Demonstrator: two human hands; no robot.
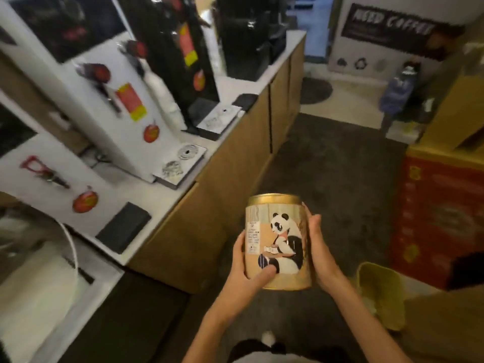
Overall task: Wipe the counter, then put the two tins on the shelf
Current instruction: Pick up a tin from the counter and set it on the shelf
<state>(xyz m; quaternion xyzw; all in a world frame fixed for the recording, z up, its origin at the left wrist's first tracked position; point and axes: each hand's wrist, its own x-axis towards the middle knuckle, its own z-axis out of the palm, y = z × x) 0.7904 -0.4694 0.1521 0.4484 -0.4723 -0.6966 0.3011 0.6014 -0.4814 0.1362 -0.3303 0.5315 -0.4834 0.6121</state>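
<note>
A tall gold tin (pixel 280 231) with a panda picture and a gold lid is held upright in front of me, above the dark floor. My left hand (pixel 246 268) grips its left side, thumb lying across the lower front. My right hand (pixel 318 247) presses flat against its right side. The white counter (pixel 167 197) runs along the left, away from the tin. No second tin, cloth or shelf shows in this view.
White and black coffee machines (pixel 110 106) with drip trays stand on the counter, above wooden cabinet fronts (pixel 235 163). A yellow bin (pixel 379 292) sits at lower right, red and yellow boxes (pixel 440 213) behind it. A dark mat (pixel 340 179) covers the floor.
</note>
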